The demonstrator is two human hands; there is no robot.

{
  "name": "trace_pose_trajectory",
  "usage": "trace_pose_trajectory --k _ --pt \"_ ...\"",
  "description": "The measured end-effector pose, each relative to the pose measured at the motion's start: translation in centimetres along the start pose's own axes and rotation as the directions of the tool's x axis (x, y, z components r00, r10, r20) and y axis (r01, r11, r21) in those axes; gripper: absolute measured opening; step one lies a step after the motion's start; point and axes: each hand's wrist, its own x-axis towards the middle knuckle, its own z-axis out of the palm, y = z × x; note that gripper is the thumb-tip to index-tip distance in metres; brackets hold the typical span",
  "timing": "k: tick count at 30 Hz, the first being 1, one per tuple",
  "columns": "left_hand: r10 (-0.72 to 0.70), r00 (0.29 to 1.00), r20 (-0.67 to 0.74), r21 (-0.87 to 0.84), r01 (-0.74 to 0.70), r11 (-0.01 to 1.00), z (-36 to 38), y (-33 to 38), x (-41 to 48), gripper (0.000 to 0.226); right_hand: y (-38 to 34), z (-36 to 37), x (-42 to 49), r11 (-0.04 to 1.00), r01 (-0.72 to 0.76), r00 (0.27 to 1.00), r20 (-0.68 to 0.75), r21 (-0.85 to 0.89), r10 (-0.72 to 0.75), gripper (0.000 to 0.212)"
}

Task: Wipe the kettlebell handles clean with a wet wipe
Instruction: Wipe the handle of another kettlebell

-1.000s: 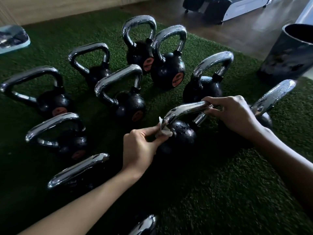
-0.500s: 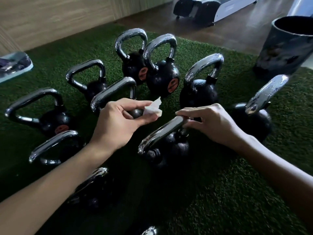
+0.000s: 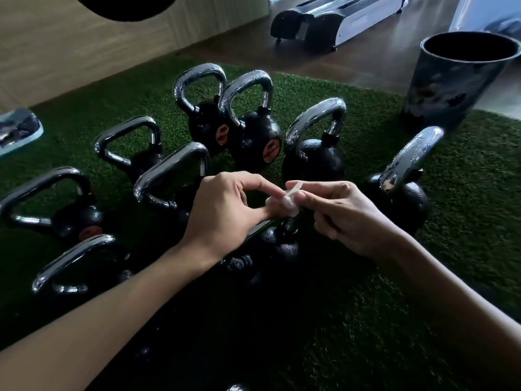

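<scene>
Several black kettlebells with chrome handles stand on green artificial turf (image 3: 465, 193). Both my hands meet above the nearest kettlebell (image 3: 277, 246), whose handle is mostly hidden under them. A small crumpled white wet wipe (image 3: 290, 200) sits between them. My left hand (image 3: 225, 213) pinches it with thumb and fingertips, and my right hand (image 3: 341, 213) pinches it from the other side. Another kettlebell (image 3: 400, 193) with a wet-looking handle stands just right of my right hand. A further kettlebell (image 3: 313, 156) stands just behind my hands.
A dark cylindrical bin (image 3: 456, 77) stands at the back right edge of the turf. A flat blue-edged object (image 3: 17, 131) lies at the far left. Gym equipment (image 3: 332, 21) sits on the wooden floor behind. More kettlebells crowd the left side.
My left hand lifted the wipe off the near kettlebell's handle and carried it to the middle. My right hand let go of that handle and came up to take the wipe too.
</scene>
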Motion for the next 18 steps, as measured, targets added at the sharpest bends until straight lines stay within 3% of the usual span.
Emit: trace_pose_trajectory --k 4,6,9,12,15,18 --pt "0.021 1.0 0.003 0.072 -0.021 0.997 0.5 -0.5 0.5 0.031 0.6 -0.1 0.1 0.998 -0.038 0.99 -0.131 0.059 0.046 0.022" --pt "-0.048 0.998 0.029 0.191 0.042 0.981 0.2 -0.8 0.8 0.04 0.6 -0.6 -0.2 0.996 -0.038 0.955 -0.289 0.08 0.06 0.019" --pt "-0.251 0.953 0.171 0.471 0.145 0.87 -0.5 -1.2 1.6 0.053 1.2 -0.7 -1.4 0.99 0.002 0.827 -0.556 0.141 0.077 0.01" --pt "-0.405 0.876 0.263 0.645 0.152 0.749 -0.6 -0.9 2.4 0.056 2.9 0.7 -2.7 0.982 0.035 0.711 -0.695 0.183 0.105 0.01" --pt "-0.425 0.849 0.313 0.764 0.041 0.644 -0.3 0.0 3.2 0.056 4.6 2.0 -2.4 0.946 0.003 0.683 -0.692 0.323 0.234 0.013" --pt "-0.408 0.851 0.33 0.799 -0.022 0.6 -0.1 0.1 3.6 0.057 5.4 2.3 -0.9 0.864 -0.089 0.731 -0.557 0.496 0.395 0.019"
